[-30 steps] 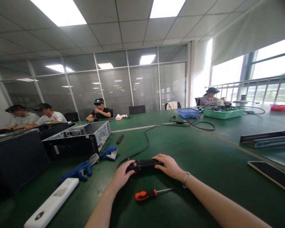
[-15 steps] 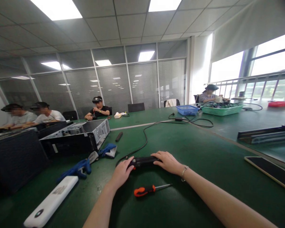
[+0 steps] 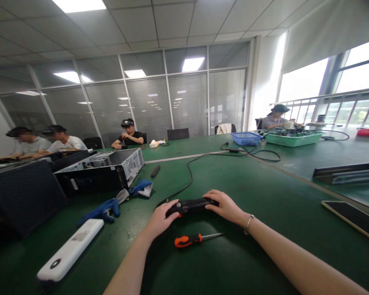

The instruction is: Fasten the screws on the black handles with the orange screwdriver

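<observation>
A long black device (image 3: 193,205) with a small red detail near its left end lies across the green table in front of me; its exact kind I cannot make out. My left hand (image 3: 162,218) is closed around the left end, thumb on the near side. Over the right end, my right hand (image 3: 223,206) curls its fingers, partly covering it. Nearer to me, a screwdriver (image 3: 189,240) with an orange and black handle rests with its shaft pointing right. Neither hand touches it.
To the left are a white power bank-like block (image 3: 72,249), blue-grey gloves (image 3: 106,209) and an open computer case (image 3: 95,178). A black cable (image 3: 191,168) runs back towards a blue basket (image 3: 246,139) and green basket (image 3: 292,139). Several people sit around the table.
The camera view has shifted slightly. Both hands stay on the black device, which appears a little further right and higher in the picture. The screwdriver lies as before.
</observation>
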Tool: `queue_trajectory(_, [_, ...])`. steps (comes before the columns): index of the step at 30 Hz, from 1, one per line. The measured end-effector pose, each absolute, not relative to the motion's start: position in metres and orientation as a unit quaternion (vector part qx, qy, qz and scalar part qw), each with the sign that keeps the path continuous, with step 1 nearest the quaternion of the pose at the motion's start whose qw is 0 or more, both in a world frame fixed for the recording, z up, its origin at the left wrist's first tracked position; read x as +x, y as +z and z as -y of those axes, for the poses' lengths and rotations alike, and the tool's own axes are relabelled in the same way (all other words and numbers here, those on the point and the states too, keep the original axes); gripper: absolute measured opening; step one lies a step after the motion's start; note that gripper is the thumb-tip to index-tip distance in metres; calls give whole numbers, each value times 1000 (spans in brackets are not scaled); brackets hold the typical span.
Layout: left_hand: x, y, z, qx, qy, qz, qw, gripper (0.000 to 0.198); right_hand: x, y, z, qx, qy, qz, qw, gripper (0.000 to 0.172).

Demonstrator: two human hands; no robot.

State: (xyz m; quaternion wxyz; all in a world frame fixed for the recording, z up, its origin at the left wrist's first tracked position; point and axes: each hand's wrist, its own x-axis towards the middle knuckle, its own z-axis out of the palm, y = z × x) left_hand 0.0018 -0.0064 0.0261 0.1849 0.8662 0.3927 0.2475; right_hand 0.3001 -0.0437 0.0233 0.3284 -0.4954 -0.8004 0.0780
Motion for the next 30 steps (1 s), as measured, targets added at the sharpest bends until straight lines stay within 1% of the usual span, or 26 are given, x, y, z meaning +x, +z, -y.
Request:
queue_trajectory(6, [1,25,4,861,249,-401,190,45,302,23,43,-501,78,804,310,32])
queue_trajectory(12, [2,22,0,858,237,-410,200,48,304,23,40,-500,93,810,294,33])
queue_trajectory(25, [3,26,9,837,265,-425,218,45,303,16,36,-495,115,794,333,31])
queue_trajectory(30, [2,31,13,837,270,-413,237,52,303,16,38,-493,113,792,341,33])
